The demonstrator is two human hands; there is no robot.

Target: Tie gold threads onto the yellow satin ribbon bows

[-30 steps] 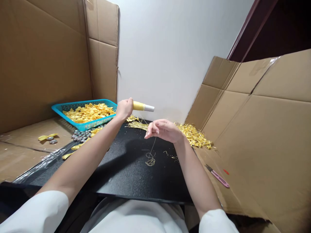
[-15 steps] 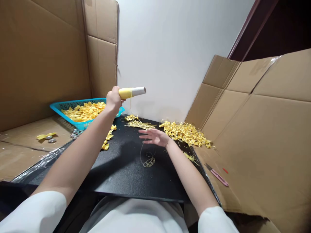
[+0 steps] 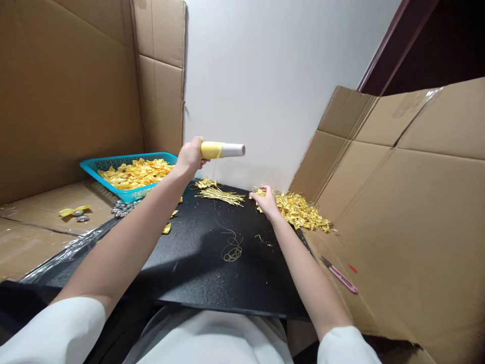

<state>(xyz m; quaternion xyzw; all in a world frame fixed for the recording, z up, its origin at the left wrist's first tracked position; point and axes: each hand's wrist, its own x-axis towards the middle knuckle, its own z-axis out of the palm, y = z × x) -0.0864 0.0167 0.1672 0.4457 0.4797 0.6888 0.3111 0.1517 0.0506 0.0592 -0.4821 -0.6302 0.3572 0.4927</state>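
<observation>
Your left hand (image 3: 191, 157) is wrapped around a white, cone-shaped tube with yellow thread on it (image 3: 211, 149), up in the air above the far part of the flat black table (image 3: 227, 285). Some of its yellow thread hangs down. Your right hand (image 3: 265, 200) has bent fingers and is beside the big heap of shiny gold bits (image 3: 303, 212); you cannot tell if it pinches anything. Between your arms lies a curly tangle of thin gold string (image 3: 232, 253). Thin gold strips (image 3: 223, 195) lie behind it.
</observation>
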